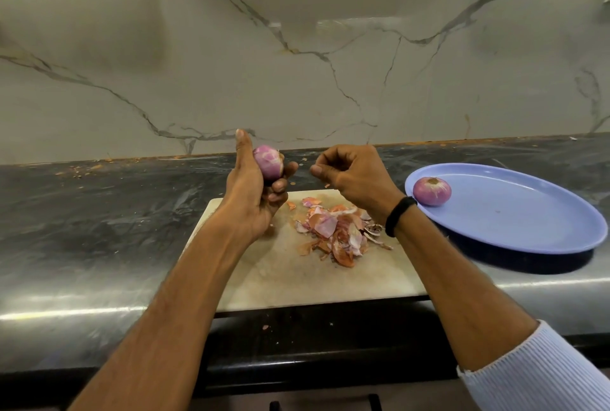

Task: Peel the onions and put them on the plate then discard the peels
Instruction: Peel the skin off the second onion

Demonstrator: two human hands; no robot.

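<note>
Purple onion point(269, 163) sits gripped in the left hand point(254, 192) at frame centre; the right hand point(353, 172) beside it is curled, visibly holding nothing. A second onion point(431, 191) lies on the blue plate point(515, 212), right; peels point(336, 232) heap on the board point(297, 278).

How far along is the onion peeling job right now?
Done: one peeled onion lies on the blue plate. In hand: the left hand grips a second onion, mostly peeled, above the cutting board; the right hand is beside it, fingers curled. Left: set that onion on the plate and discard the peels heaped on the board.
</note>
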